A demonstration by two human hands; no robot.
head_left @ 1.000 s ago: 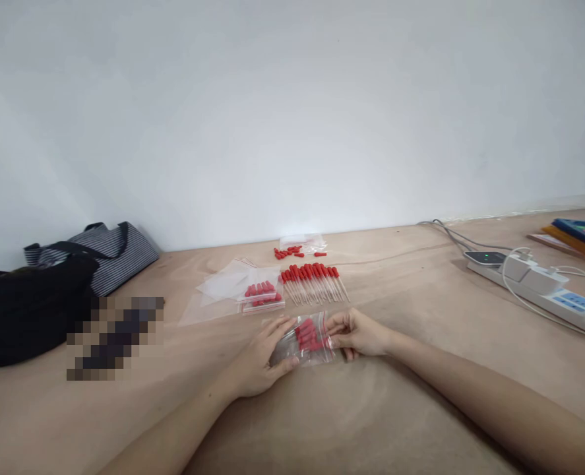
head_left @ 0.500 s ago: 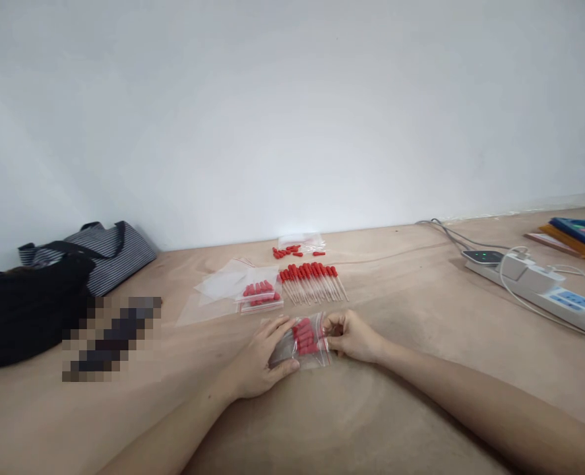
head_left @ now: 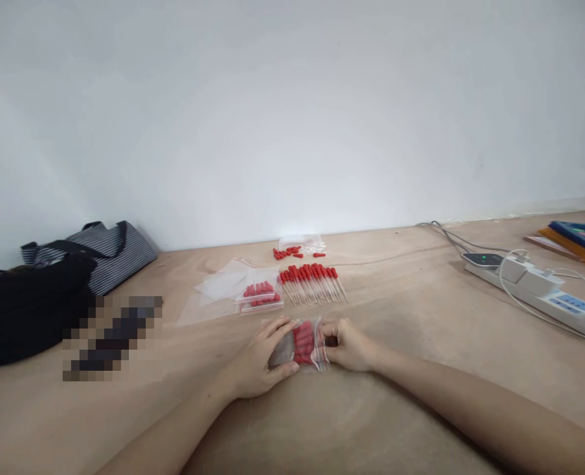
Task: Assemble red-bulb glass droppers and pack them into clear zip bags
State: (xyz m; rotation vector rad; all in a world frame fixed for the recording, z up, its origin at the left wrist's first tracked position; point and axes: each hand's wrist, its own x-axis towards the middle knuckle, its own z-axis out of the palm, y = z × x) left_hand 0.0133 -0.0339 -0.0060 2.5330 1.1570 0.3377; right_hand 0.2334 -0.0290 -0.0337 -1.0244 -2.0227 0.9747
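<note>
A clear plastic zip bag point(head_left: 306, 343) lies flat on the table, with several red bulb-shaped pieces side by side inside. My left hand point(head_left: 265, 356) rests over its left end, fingers stretched out and thumb apart. My right hand point(head_left: 349, 343) is bent at the bag's right edge beside the zip strip, fingertips pinching it; the exact contact is partly hidden. Behind the bag lies a row of thin pointed pale sticks with red bulb ends point(head_left: 314, 284). To their left, filled zip bags point(head_left: 260, 298) with red pieces overlap flat translucent bags point(head_left: 223, 284).
Loose red pieces point(head_left: 286, 253) lie by another clear bag point(head_left: 301, 242) near the wall. On the right are a white power strip point(head_left: 534, 284) with cables and stacked coloured items point(head_left: 576, 239). A striped bag point(head_left: 119, 257) and black cloth item point(head_left: 35, 310) stand left, beside a pixelated patch.
My right hand has shifted slightly toward me and left at the bag's zip edge. The red pieces in the bag sit slightly nearer me. My left hand stays in place.
</note>
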